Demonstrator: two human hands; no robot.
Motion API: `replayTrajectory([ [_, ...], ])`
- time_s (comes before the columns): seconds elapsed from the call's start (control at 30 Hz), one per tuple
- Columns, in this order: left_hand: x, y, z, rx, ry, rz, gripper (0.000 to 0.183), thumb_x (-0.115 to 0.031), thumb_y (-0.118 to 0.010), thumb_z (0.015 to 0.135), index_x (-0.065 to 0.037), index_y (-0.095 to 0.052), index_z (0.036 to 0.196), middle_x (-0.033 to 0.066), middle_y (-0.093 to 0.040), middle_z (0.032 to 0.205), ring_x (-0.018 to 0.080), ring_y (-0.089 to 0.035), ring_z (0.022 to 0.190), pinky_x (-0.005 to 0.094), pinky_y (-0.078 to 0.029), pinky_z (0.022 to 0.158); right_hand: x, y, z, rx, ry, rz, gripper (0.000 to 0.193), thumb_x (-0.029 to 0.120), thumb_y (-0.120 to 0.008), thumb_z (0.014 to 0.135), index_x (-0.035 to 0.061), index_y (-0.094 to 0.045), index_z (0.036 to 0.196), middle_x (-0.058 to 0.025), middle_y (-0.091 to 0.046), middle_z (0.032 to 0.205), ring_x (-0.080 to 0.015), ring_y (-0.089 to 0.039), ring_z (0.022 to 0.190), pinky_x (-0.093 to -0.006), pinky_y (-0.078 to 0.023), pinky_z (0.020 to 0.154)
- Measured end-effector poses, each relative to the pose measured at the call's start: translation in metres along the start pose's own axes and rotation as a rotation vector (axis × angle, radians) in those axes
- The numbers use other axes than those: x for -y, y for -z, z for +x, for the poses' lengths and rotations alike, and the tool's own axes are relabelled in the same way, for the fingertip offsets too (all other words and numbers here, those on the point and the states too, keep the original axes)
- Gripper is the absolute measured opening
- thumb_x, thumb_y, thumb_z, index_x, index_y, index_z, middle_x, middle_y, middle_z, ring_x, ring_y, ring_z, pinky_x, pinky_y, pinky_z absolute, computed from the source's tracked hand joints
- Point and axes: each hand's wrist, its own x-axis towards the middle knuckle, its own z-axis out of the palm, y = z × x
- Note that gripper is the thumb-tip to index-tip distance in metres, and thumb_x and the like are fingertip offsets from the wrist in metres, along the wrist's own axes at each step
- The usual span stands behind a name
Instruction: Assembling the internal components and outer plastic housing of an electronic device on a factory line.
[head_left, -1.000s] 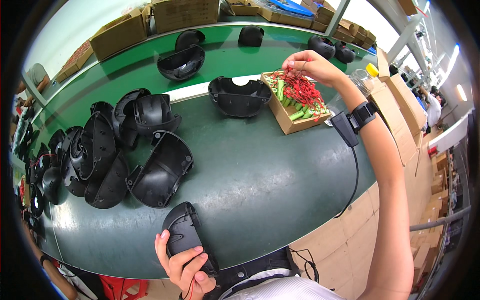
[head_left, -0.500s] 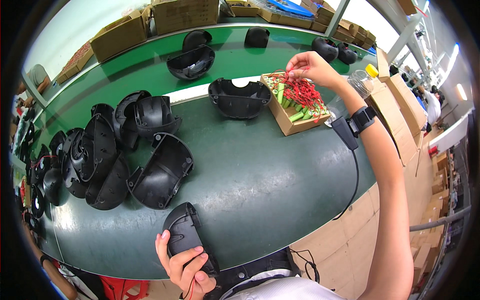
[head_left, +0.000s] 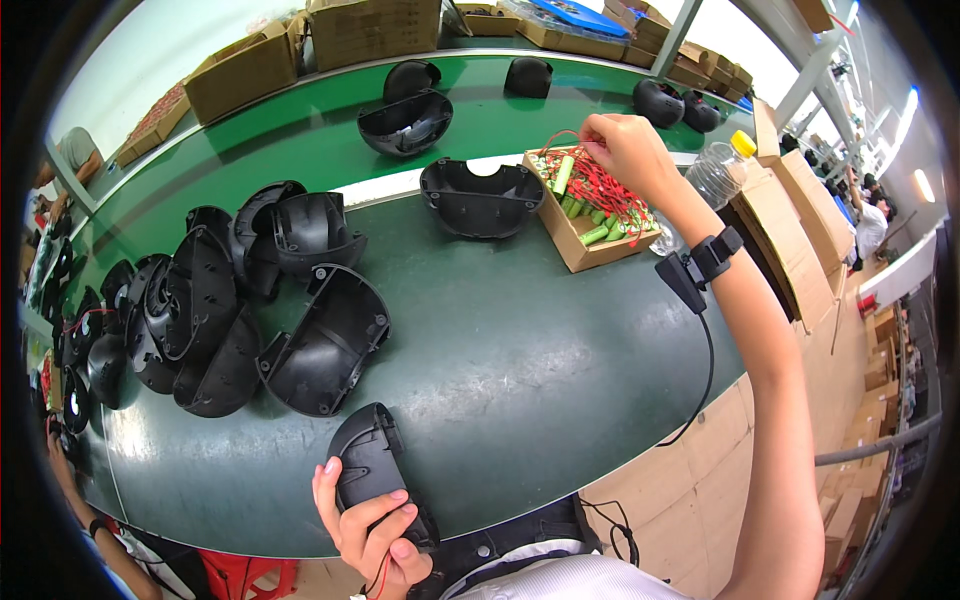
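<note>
At the near edge of the bench my left hand (head_left: 368,525) grips a curved black plastic shell (head_left: 372,462), its fingers wrapped round the lower end. A thin red wire and a dark one show by that wrist. My right hand (head_left: 628,150) reaches to the far side, pinching a red wire (head_left: 562,136) over an open cardboard box (head_left: 588,256). Inside the box lie several green cylindrical cells (head_left: 596,234) under a tangle of red wires (head_left: 612,196). One cell (head_left: 563,176) stands tilted near the hand. The fingertips are partly hidden behind the hand.
Another black shell (head_left: 482,200) sits left of the box. More shells (head_left: 205,300) are heaped on the left, one (head_left: 328,345) apart. Behind, a green belt (head_left: 470,100) carries shells. A plastic bottle (head_left: 716,172) and large carton (head_left: 790,225) stand right. A cable hangs from my right wrist strap.
My right hand has shifted slightly right and turned over the box, and the tilted cell has moved up a little. Shells on the far belt have moved right. My left hand stays put.
</note>
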Motion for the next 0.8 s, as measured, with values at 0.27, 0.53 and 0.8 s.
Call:
replayTrajectory([
  [0.27,0.000,0.001,0.000,0.011,0.000,0.001,0.035,-0.023,-0.038,0.091,-0.001,-0.056,0.071,0.0127,-0.059,0.084,0.0528,-0.043,0.118,0.0597,-0.031,0.102,0.002,0.001,-0.006,-0.013,0.048,-0.043,0.012,0.003,-0.064,0.075,0.0011,-0.056,0.083,-0.0137,-0.060,0.080,-0.0332,-0.060,0.072,-0.0382,-0.049,0.063],
  [0.53,0.000,0.002,0.000,0.024,0.014,-0.019,0.037,-0.025,-0.039,0.092,-0.001,-0.057,0.070,0.0127,-0.060,0.084,0.0528,-0.043,0.119,0.0594,-0.030,0.102,0.005,0.008,-0.007,-0.031,-0.001,-0.069,0.011,0.003,-0.065,0.077,0.0005,-0.061,0.087,-0.0143,-0.063,0.083,-0.0336,-0.062,0.076,-0.0388,-0.050,0.067],
  [0.8,0.002,0.003,-0.003,0.012,0.045,-0.021,0.029,-0.024,-0.045,0.085,-0.007,-0.066,0.076,0.0044,-0.062,0.092,0.0488,-0.045,0.120,0.0667,-0.030,0.100,0.006,0.021,0.003,0.085,-0.210,0.332,0.009,-0.005,-0.063,0.078,-0.0030,-0.064,0.087,-0.0094,-0.067,0.085,-0.0183,-0.065,0.075,-0.0296,-0.052,0.072],
])
